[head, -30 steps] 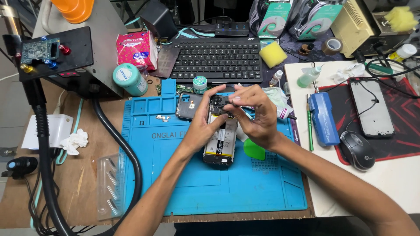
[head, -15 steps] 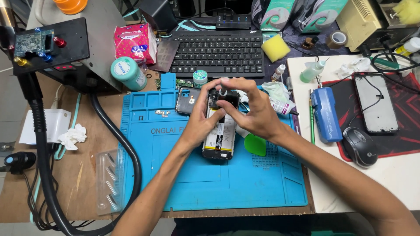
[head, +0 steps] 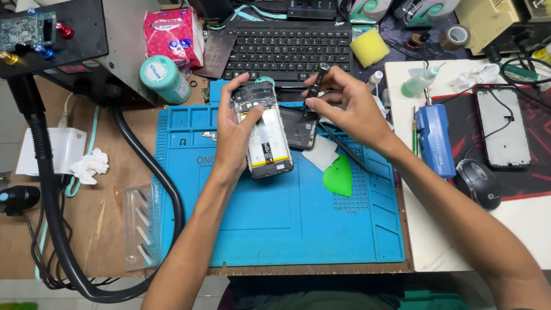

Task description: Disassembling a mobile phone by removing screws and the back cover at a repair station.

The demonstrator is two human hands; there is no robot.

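Observation:
My left hand [head: 232, 135] grips an opened phone [head: 263, 131] with its back cover off, so the battery and circuit board show; it is held above the blue repair mat [head: 275, 218]. To the phone's right, my right hand [head: 350, 109] pinches a thin dark tool [head: 314, 86] that points down toward a dark phone part [head: 298, 127] lying on the mat. A green triangular pick [head: 338, 177] and a white scrap [head: 319, 154] lie on the mat just below my right hand.
A black keyboard [head: 287, 49] sits behind the mat. A teal canister [head: 163, 77] and a black hose [head: 155, 172] are to the left, and a blue tool [head: 434, 138], a mouse [head: 477, 182] and another phone [head: 503, 127] to the right.
My hands have separated. The left hand has lifted the phone and tilted it upright, while the right hand has drawn back to the right with the thin tool. The camera has moved closer.

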